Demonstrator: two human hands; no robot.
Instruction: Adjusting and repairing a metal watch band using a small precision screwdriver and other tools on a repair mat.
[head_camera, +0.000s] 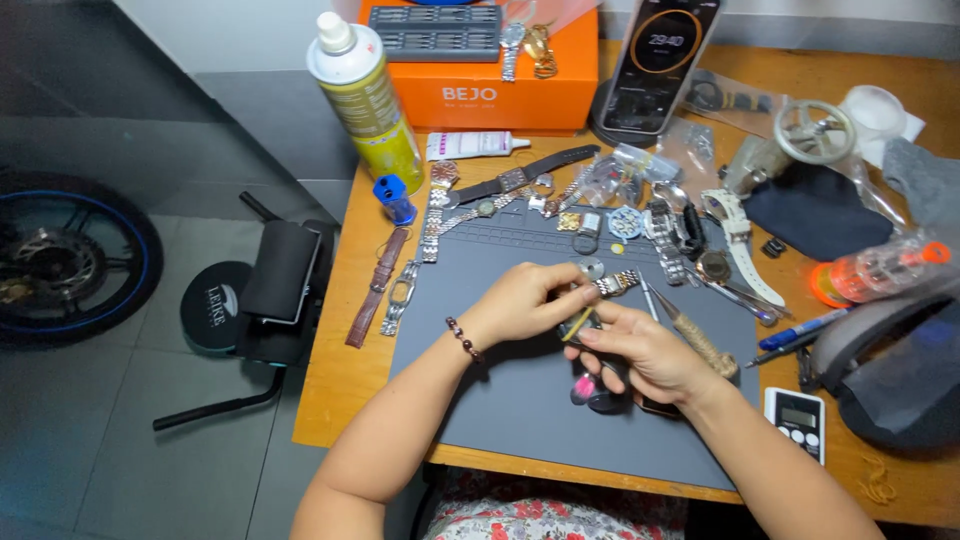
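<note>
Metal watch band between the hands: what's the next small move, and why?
Probably steady the metal watch band lower, closer to the grey mat, before working on it further. The left hand pinches it near the watch end, the right hand holds a small tool against it, and both hover above the mat, so a loose small part could drop among the other watches nearby.

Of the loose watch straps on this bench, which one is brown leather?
The brown leather strap lying alone on bare wood left of the grey mat, beside a metal watch bracelet. The black strap and white strap lie farther back.
</note>
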